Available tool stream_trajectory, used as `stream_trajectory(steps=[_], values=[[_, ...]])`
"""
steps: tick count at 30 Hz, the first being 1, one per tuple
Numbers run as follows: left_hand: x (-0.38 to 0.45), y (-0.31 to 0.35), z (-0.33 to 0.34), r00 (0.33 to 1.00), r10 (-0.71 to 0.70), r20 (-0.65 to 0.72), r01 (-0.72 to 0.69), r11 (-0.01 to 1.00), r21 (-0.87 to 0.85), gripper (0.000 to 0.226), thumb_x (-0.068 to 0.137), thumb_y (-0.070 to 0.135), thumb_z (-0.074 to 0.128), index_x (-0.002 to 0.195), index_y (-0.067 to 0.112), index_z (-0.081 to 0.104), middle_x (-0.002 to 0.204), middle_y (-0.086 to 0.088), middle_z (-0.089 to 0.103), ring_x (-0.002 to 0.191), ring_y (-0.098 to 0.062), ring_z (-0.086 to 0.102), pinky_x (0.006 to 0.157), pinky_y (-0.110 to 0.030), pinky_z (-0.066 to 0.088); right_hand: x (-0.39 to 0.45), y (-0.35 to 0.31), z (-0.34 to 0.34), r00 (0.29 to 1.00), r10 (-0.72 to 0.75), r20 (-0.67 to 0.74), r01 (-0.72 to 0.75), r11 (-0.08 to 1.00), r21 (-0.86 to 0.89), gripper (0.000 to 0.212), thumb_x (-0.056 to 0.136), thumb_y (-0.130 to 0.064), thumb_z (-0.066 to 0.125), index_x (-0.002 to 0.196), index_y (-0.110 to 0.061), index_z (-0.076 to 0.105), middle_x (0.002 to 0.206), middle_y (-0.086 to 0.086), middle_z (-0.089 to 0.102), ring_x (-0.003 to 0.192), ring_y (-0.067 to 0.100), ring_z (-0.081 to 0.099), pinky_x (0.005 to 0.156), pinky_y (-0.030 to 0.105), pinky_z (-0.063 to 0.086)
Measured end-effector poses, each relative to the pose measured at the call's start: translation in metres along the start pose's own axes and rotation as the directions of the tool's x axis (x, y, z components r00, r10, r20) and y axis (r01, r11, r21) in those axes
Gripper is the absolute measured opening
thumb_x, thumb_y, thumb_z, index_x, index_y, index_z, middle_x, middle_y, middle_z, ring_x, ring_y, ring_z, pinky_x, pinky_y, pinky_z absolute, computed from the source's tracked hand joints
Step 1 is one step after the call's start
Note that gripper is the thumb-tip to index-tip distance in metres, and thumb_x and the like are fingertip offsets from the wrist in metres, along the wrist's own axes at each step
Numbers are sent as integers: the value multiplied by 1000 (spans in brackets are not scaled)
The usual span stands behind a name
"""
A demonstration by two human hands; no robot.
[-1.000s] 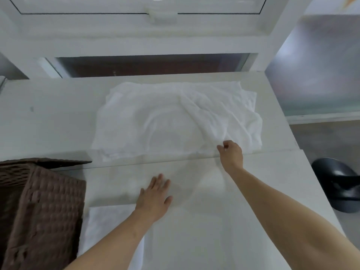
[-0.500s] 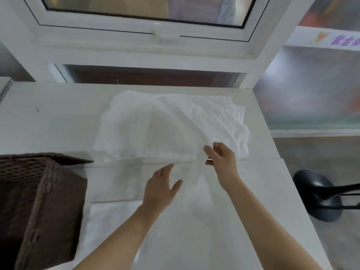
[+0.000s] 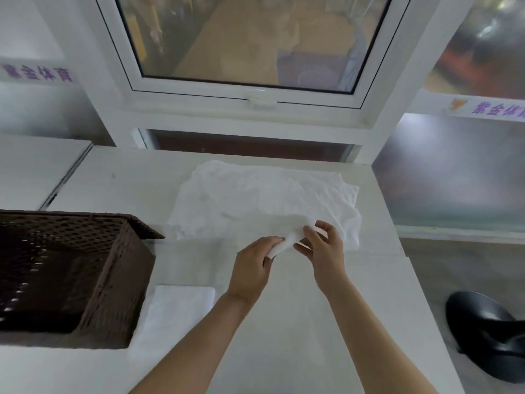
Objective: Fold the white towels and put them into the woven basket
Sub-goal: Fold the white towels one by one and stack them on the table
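A crumpled white towel [image 3: 264, 200] lies spread on the far part of the white table [image 3: 312, 322]. Its near edge is lifted off the surface. My left hand [image 3: 251, 268] grips that lifted edge from the left, and my right hand [image 3: 322, 251] pinches it just to the right, the two hands close together. A folded white towel [image 3: 176, 311] lies flat on the table near me, beside the dark brown woven basket [image 3: 113, 285] at the left, whose inside looks dark.
A white window frame [image 3: 255, 100] rises behind the table. A second white tabletop [image 3: 34, 172] adjoins at the far left. A black stool [image 3: 488, 331] stands on the floor past the table's right edge.
My left hand rose off the table and took hold of the towel's near edge next to my right hand, which lifted that edge. The view tilted upward.
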State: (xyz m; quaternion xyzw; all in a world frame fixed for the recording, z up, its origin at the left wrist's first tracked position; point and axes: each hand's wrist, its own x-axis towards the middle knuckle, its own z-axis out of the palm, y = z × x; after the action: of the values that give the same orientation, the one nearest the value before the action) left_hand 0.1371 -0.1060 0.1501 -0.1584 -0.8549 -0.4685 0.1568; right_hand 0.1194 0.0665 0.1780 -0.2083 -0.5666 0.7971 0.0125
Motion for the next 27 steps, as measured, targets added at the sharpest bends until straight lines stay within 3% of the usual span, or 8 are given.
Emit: stream_trajectory(steps=[4,8,10,13,16,21,24,27], values=[[6,24,-8,1000,-9,-25,10,998,61,36,90,-6,67,118,15,73,116,7,75,105,-7,69,93,-9,46,-10,0,-12,997,-43,70,56,979,-195,44,102,-1,43,136,-28,48,111,5,77,104,22,74,83,42,62],[7,45,-22,1000,-16,0,16,997,72,33,95,-1,65,119,20,74,117,13,74,108,-2,68,93,-15,50,-9,3,-21,962,-184,202,265,810,-522,64,101,-12,58,147,-50,33,109,-11,69,98,7,67,81,30,58],[6,59,-31,999,-36,10,36,999,36,30,98,2,63,118,21,74,116,16,73,108,1,67,94,-19,51,-5,0,-20,952,-213,219,303,756,-581,49,100,-23,64,139,-47,46,100,-13,66,88,4,65,75,24,54],[10,85,-46,995,-92,-37,90,995,-50,23,100,7,63,114,21,75,109,19,74,104,1,67,90,-16,50,5,-3,-25,941,-265,212,339,689,-641,16,101,-28,62,112,-39,64,90,-10,65,81,13,62,71,27,51],[22,110,-63,971,-175,-163,146,974,-173,20,102,13,62,105,28,75,104,25,73,104,1,67,90,-12,48,10,-7,-36,928,-299,224,368,622,-692,9,101,-32,63,95,-35,69,90,-5,61,84,18,61,67,24,43],[46,135,-95,949,-167,-268,135,982,-134,16,103,21,60,103,29,74,104,28,71,105,5,64,88,-9,44,-4,-68,-43,850,-436,297,523,627,-576,13,98,-24,70,109,-19,74,115,-7,61,104,12,61,91,24,48],[58,145,-117,929,-151,-338,123,987,-103,17,104,26,59,110,24,74,104,25,72,104,4,65,89,-13,47,-40,-129,-50,790,-475,387,613,627,-481,7,102,-23,64,100,-26,70,98,-20,69,91,0,62,78,10,45],[68,156,-132,918,-137,-372,107,989,-100,21,105,28,55,113,20,73,108,18,73,104,3,64,88,-13,46,-67,-173,-56,760,-487,430,646,638,-420,13,100,-24,66,87,-24,67,85,-14,68,77,2,60,67,14,44]])
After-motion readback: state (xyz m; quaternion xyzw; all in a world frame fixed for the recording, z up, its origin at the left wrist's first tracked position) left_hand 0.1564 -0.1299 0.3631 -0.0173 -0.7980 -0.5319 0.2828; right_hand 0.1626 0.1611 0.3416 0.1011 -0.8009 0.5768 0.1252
